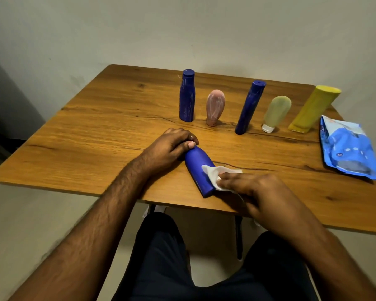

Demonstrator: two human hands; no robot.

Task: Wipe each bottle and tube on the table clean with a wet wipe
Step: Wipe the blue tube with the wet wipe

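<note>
The left hand [172,144] curls its fingers round the cap end of the blue bottle [199,170] lying on the table [96,137]. The bottle looks rigid, smooth, likely slippery. At its base, the right hand's [254,192] fingers press the wet wipe [215,172].

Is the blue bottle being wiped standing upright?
No, the blue bottle lies on its side on the table, the left hand gripping its cap end and the right hand pressing a wipe on it.

A wooden desk [96,135] stands against a pale wall [182,29]. Below the desk's near edge show dark trousers [161,257] and a light floor [41,213].
</note>
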